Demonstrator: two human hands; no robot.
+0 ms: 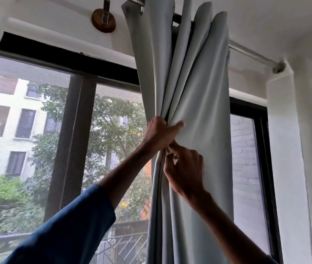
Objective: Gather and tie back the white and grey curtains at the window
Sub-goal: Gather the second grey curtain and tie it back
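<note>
Curtain: pale grey fabric, hung by its eyelets from the curtain rod. It is bunched into deep vertical folds near the middle of the rod's visible length. Well below the rod the folds are drawn in to a narrow waist, and under that they fall straight out of view.

Left hand: located well below the rod, at the waist of the curtain. The grip is closed round the gathered folds from the left side. One finger lies extended to the right across the front of the fabric. The arm wears a blue sleeve.

Right hand: located directly under the left hand, farther below the rod, and touching it. The grip is narrow, with the fingertips pinching a small white strip against the curtain bundle. It cannot be told whether the strip is a tie or part of a second curtain.

Bracket: a round wooden disc with a metal arm, on the wall at the left part of the rod.

Window frame: dark, below and behind the rod, fitted with a mesh screen. Trees and a pale building show through it.
</note>
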